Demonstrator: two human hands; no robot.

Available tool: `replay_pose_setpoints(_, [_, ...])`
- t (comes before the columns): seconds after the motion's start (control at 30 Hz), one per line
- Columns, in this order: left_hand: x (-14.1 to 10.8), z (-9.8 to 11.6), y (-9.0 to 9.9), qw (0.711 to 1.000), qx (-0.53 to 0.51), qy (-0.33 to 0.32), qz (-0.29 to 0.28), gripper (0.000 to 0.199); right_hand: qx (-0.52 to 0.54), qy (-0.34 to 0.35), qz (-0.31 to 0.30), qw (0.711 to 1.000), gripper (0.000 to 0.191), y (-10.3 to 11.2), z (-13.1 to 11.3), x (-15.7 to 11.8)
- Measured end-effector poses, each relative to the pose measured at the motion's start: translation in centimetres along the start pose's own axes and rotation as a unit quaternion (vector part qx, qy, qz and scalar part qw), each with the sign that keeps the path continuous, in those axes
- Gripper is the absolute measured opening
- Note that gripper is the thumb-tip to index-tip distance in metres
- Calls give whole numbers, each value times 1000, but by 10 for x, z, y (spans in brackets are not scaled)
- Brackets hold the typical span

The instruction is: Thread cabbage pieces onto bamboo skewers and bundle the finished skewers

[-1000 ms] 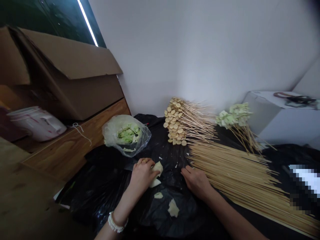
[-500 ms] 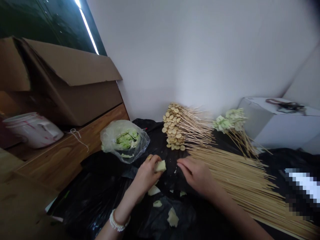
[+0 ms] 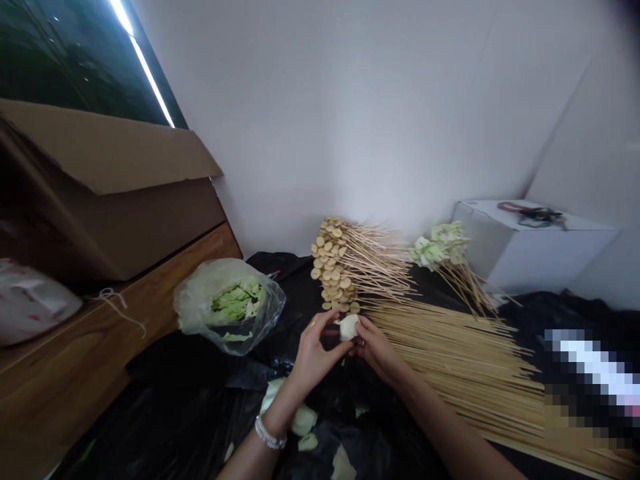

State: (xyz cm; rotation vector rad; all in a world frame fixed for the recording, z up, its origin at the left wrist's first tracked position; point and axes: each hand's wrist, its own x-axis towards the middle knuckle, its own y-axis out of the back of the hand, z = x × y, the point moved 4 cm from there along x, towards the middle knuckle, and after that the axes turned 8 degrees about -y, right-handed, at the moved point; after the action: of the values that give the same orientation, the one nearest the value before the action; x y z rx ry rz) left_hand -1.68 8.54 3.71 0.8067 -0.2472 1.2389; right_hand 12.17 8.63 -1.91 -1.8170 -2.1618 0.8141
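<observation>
Inside clear bag (image 3: 193, 297): green leaf pieces (image 3: 237, 300). Both hands' fingers (image 3: 345, 345) nearly closed around pale piece (image 3: 349, 327).

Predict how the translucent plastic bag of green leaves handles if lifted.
Likely floppy: the translucent plastic bag has a crumpled rim. Probably light for its size, as the pale green leaf pieces seem to fill only part. Could spill if tilted, since its mouth is open.
</observation>
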Motion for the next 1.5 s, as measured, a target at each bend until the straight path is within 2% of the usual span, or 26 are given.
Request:
replay_pose_setpoints(0.1, [-3,-4,10,998,-13,38,42,45,63,-31,-71,995,49,-2,-1,-4])
replay_pose_setpoints(0.2, [-3,-7,12,997,-14,69,31,43,73,-36,-97,992,46,-5,-1,-8])
replay_pose_setpoints(0.3, [-3,-5,8,997,-10,74,-7,49,58,-22,-72,995,46,-7,-2,-12])
replay_pose_setpoints(0.4, [-3,-4,6,997,2,75,-24,42,38,-12,-49,998,48,-7,-1,-14])
replay_pose_setpoints(0.6, [-5,-9,2,991,-91,93,-44,35,-38,30,0,999,48,0,4,-9])
replay_pose_setpoints(0.7, [-4,-10,3,991,-95,80,-48,32,-65,57,17,996,46,2,3,-8])
replay_pose_setpoints(0.9, [-5,-15,2,996,-39,47,-65,29,-92,70,26,993,44,4,3,-7])
replay_pose_setpoints(1.1, [-5,-10,2,997,46,3,-64,31,-95,64,35,993,46,2,2,-7])
replay_pose_setpoints(1.5, [-5,-18,6,996,-28,81,-31,32,-82,56,14,995,40,-2,-2,-13])
